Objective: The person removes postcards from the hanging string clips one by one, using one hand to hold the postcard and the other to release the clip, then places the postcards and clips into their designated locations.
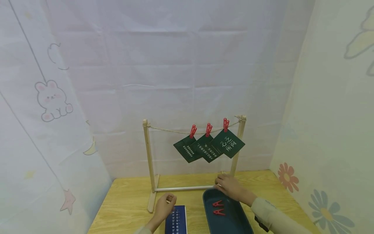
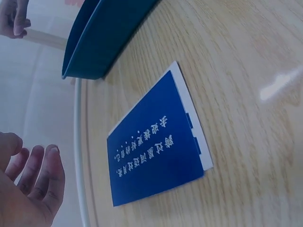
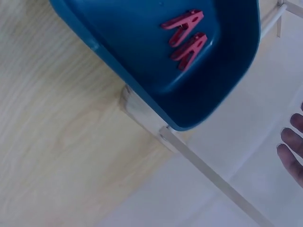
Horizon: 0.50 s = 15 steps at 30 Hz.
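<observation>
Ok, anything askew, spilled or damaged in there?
Nothing looks spilled or damaged. The three green cards do hang askew: each red peg grips a corner, and the cards overlap instead of hanging separately.

A blue card (image 2: 154, 142) with white lettering lies on the bench (image 2: 246, 156) near the middle of the view, a white strip (image 2: 194, 113) showing past its edge at 2 o'clock. At 8 o'clock the left hand (image 2: 35, 187) appears palm side to the camera, fingers loosely bent, apart from the card. The teal tray (image 2: 116, 35) stands at 11 o'clock. At 9 o'clock a white rod (image 2: 78, 142) runs from the tray's outline down toward 7 o'clock. The right hand (image 2: 12, 19) shows at 10 o'clock, cut by the frame, and a bright glare marks the bench near 3 o'clock
</observation>
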Available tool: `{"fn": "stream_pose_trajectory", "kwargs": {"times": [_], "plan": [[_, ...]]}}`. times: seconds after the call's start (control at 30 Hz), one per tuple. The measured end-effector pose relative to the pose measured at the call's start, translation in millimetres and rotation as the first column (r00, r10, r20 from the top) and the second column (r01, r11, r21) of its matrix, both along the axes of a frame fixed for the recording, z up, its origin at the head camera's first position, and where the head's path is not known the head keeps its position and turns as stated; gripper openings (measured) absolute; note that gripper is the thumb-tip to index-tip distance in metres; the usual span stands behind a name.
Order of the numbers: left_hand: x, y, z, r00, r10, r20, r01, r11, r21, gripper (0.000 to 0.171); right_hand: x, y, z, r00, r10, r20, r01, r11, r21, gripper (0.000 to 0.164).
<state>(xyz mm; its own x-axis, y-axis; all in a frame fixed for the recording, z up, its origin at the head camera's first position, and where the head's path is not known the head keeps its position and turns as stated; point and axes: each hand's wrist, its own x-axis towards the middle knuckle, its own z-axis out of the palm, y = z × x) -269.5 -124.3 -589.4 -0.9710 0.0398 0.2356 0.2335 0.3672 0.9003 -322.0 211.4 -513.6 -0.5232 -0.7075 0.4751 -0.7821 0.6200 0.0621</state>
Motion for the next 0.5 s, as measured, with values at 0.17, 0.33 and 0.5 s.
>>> {"fn": "stream_pose_trajectory", "kwargs": {"times": [0.17, 0.33, 0.5], "plan": [[-2.4, 6.5, 9.2, 0.999, -0.024, -0.022, 0.025, 1.000, 0.018, 0.017, -5.2, -3.3, 4.8, 0.998, -0.014, -0.053, 0.014, 1.000, 0.015, 0.012], [-7.7, 12.8, 18.6, 0.999, -0.026, -0.025, 0.027, 0.999, 0.032, 0.017, -9.8, -7.1, 11.1, 0.992, 0.006, -0.125, -0.007, 1.000, -0.011, 0.012], [-14.0, 17.2, 28.5, 0.998, -0.027, -0.063, 0.029, 0.999, 0.035, 0.020, -13.1, -11.3, 21.4, 0.979, 0.039, -0.202, -0.054, 0.996, -0.073, 0.011]]}}
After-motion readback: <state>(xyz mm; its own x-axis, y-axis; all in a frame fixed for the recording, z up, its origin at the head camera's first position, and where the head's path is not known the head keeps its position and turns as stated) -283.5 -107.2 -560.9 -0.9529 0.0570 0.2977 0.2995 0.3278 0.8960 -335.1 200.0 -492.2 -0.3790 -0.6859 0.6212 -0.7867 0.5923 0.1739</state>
